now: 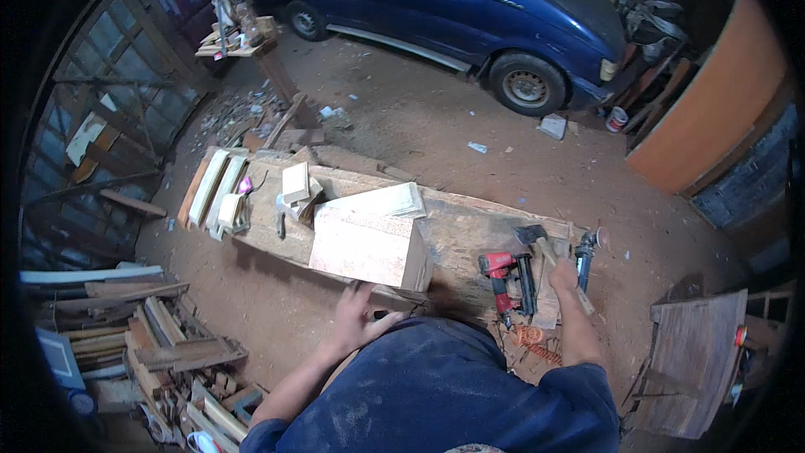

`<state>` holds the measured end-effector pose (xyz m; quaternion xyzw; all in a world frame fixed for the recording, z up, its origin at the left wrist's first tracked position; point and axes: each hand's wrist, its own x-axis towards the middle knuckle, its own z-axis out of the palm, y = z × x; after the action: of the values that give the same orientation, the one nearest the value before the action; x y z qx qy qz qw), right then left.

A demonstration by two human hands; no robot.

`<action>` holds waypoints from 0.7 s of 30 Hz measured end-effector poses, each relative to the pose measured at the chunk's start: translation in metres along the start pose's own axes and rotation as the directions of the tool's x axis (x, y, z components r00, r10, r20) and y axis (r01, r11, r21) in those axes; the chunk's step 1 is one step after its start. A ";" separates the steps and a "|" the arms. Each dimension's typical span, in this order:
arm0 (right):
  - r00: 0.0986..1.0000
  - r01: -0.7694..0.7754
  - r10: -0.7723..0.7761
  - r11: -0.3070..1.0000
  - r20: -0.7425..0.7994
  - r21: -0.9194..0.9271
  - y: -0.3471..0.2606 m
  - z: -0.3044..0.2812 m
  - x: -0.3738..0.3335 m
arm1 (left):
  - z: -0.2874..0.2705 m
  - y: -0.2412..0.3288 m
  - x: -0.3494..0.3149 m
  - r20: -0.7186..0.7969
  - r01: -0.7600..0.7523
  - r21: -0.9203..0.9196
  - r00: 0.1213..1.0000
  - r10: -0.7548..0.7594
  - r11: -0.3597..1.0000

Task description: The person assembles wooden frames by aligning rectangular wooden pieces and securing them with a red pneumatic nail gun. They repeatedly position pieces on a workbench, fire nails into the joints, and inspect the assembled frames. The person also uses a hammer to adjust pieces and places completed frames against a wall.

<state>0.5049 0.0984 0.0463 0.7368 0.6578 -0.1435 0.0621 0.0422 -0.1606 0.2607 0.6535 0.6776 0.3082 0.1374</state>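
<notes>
My right hand (565, 275) is closed around the pale handle of a wooden-handled tool (549, 250) with a broad dark head; whether it is a hammer or a hatchet I cannot tell. It lies over the right end of the workbench (457, 239). Close by its left is a red and black nail gun (503, 278), and an angle grinder (584, 256) lies to its right. My left hand (356, 319) is open, thumb apart from the fingers, beside the near edge of a pale wooden box (365, 245). Its fingertips are near the box; contact is unclear.
Small wood blocks (295, 183) and long boards (220, 189) lie on the bench's left part. An orange coiled hose (537, 342) hangs at the near right. Scrap wood (172, 335) is heaped lower left. A blue van (444, 13) stands beyond; a wooden table (694, 361) is at right.
</notes>
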 end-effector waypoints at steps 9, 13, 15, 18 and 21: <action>0.953 0.302 -0.304 0.949 0.008 0.092 -0.050 0.018 -0.024 | 0.080 0.006 0.052 -0.256 0.187 -0.278 0.931 -0.261 0.942; 0.963 0.182 -0.228 0.943 0.143 0.279 -0.079 0.085 -0.062 | 0.066 0.004 0.086 -0.348 0.118 -0.443 0.891 -0.291 0.889; 0.966 0.258 -0.253 0.948 -0.049 0.186 -0.073 0.142 -0.061 | 0.071 -0.026 0.094 -0.375 0.077 -0.596 0.854 -0.361 0.800; 0.976 0.204 -0.192 0.972 -0.104 0.121 -0.082 0.158 -0.059 | 0.054 -0.047 0.111 -0.359 0.055 -0.643 0.859 -0.364 0.764; 0.994 0.023 -0.069 0.885 0.084 0.464 -0.088 0.126 -0.063 | 0.037 -0.065 0.122 -0.290 0.083 -0.679 0.882 -0.370 0.730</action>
<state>0.3955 0.0140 -0.0465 0.7066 0.6181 -0.3336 -0.0864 -0.0012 -0.0307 0.2196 0.3960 0.6179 0.6323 0.2482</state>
